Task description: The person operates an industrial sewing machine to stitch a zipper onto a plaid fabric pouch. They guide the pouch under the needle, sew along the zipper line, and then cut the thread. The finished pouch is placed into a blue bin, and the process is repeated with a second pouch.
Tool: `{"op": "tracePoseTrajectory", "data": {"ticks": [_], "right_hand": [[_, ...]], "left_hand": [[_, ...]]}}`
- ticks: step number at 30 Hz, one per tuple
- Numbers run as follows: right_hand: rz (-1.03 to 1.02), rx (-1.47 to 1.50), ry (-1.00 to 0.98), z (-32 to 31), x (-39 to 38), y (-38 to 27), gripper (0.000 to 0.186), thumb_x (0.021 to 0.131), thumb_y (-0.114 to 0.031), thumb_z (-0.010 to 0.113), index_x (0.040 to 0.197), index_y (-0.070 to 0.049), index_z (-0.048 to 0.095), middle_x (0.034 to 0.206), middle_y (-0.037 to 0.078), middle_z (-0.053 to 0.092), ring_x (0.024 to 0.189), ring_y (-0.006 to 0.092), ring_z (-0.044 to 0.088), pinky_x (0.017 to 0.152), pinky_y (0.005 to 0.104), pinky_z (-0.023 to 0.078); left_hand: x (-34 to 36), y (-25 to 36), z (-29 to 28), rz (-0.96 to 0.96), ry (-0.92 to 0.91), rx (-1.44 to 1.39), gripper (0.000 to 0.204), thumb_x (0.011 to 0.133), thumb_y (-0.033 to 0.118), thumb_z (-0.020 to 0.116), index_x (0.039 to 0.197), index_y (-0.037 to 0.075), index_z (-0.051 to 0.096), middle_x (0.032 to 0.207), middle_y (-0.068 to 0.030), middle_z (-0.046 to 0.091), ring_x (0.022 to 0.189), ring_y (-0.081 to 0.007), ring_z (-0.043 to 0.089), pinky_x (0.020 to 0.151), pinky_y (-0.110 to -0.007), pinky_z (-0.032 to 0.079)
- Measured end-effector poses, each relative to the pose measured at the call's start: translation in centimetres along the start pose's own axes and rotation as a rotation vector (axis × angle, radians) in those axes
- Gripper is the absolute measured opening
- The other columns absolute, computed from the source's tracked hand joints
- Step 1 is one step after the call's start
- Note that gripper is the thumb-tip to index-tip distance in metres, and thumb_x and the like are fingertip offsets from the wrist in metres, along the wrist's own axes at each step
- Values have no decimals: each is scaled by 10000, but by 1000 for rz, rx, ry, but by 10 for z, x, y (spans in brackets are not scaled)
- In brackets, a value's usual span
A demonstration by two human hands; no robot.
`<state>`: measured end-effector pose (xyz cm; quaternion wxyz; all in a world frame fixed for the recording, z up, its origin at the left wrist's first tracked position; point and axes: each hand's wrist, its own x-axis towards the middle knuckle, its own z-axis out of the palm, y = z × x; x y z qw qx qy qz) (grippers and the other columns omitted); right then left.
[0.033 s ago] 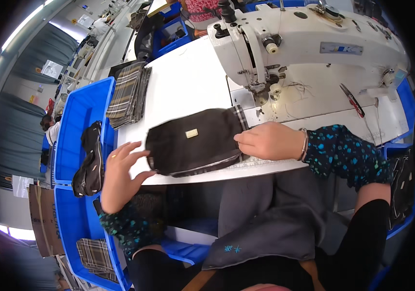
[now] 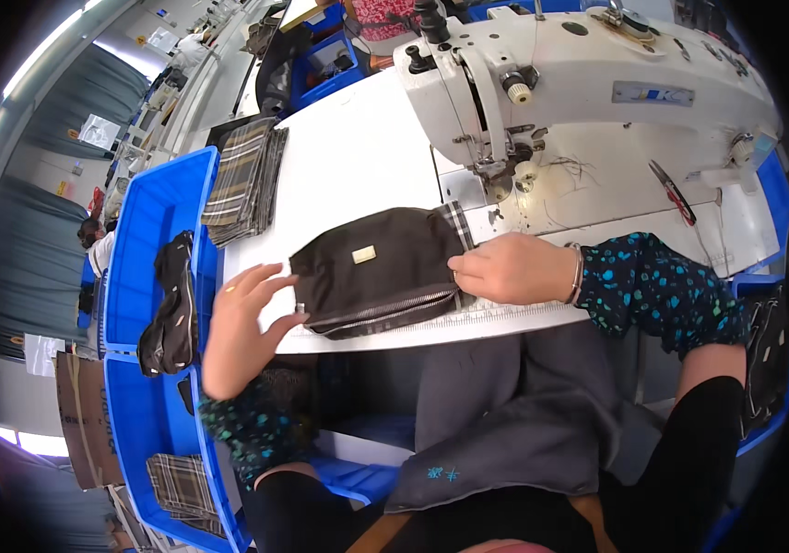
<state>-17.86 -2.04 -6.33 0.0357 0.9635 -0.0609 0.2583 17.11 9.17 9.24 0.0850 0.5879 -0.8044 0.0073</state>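
Note:
A black fabric pouch point(image 2: 376, 267) with a small gold-coloured plate lies flat at the front edge of the white sewing table. Its zip point(image 2: 394, 309) runs along the near side, with plaid fabric below it. A strip of plaid point(image 2: 459, 226) sticks out at the pouch's right end. My right hand point(image 2: 519, 269) is closed on that right end, thumb and fingers pinched together. At the left end, my left hand point(image 2: 252, 318) has thumb and fingers apart, the tips at the pouch's edge.
A white sewing machine point(image 2: 588, 74) stands behind and to the right. Red-handled thread snips point(image 2: 673, 192) lie under its arm. Stacked plaid pieces point(image 2: 245, 180) sit at the table's left, beside blue bins point(image 2: 132, 267) holding black pouches point(image 2: 169, 309) and plaid fabric point(image 2: 182, 488).
My left hand has moved slightly right, and the pouch's left end has come in with it. The zip side now shows more openly. My right hand has barely moved.

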Motion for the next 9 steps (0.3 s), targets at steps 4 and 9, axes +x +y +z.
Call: {"op": "tracePoseTrajectory", "data": {"ticks": [4, 9], "right_hand": [[-60, 29, 93, 8, -2, 7, 183, 825, -134, 646, 972, -27, 668, 1110, 114, 694, 813, 196, 703, 675, 328, 599], [-28, -45, 54, 4, -10, 1, 221, 820, -138, 666, 998, -12, 699, 1173, 137, 726, 906, 227, 728, 772, 296, 601]], "left_hand": [[69, 31, 56, 81, 88, -124, 276, 872, 209, 806, 1099, 63, 750, 1095, -100, 752, 1047, -325, 686, 976, -434, 494], [143, 57, 109, 94, -88, 135, 302, 938, 360, 765, 1102, 107, 754, 1041, -119, 751, 1044, -333, 678, 981, -464, 480]]}}
